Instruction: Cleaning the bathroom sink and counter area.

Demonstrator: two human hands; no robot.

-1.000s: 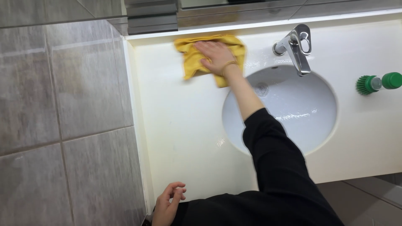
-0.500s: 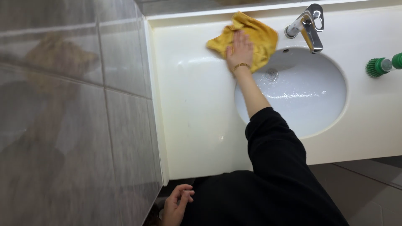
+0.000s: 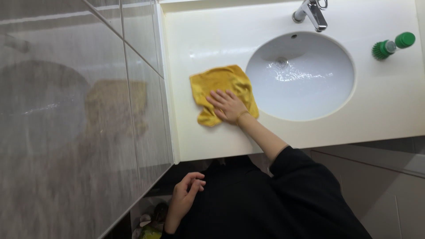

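Yellow cloth (image 3: 221,86) crumpled, soft, on glossy countertop (image 3: 199,137); right hand (image 3: 229,107) fingers spread flat atop.

I see a cream-white surface (image 3: 208,146) with an oval white basin (image 3: 305,84) set into it. A yellow cloth (image 3: 217,86) lies flat on it left of the basin; a green brush (image 3: 392,45) lies at the right, well apart from the cloth.

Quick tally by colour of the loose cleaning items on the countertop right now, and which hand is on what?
Yellow: 1, the cloth, flat on the countertop left of the sink basin, with the right hand pressed on it.
Green: 1, the brush, lying right of the basin.
Total: 2.
The left hand holds nothing, below the counter edge.
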